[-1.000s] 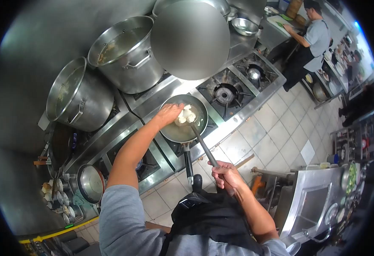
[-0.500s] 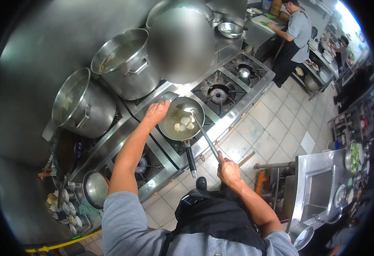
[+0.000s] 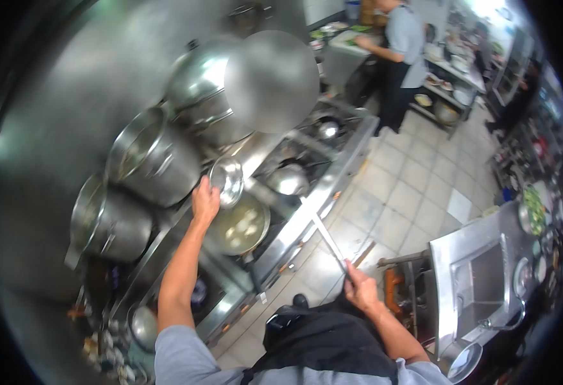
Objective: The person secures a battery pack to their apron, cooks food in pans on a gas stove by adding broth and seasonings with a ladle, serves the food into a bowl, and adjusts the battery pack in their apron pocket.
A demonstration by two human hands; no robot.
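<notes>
My left hand (image 3: 205, 201) grips a shiny metal bowl (image 3: 228, 181) by its edge, tilted above the far side of a pan. In the pan (image 3: 268, 226) is cloudy broth with several pale chunks (image 3: 244, 230). The pan's black handle (image 3: 255, 280) points toward me, with no hand on it. My right hand (image 3: 361, 287) is closed round the long handle of a ladle (image 3: 329, 236). Its head (image 3: 288, 180), blurred, hangs over the burner to the right of the pan.
Large stockpots (image 3: 111, 221) line the back of the stove (image 3: 307, 221). A blurred round patch covers part of the far pots. At upper right a co-worker (image 3: 402, 58) stands at a cutting board (image 3: 352, 42). A metal sink (image 3: 480, 276) is on my right.
The ladle has come out of the pan and moved right, over the neighbouring burner. My left hand has turned the bowl so its shiny round face shows. The view has shifted.
</notes>
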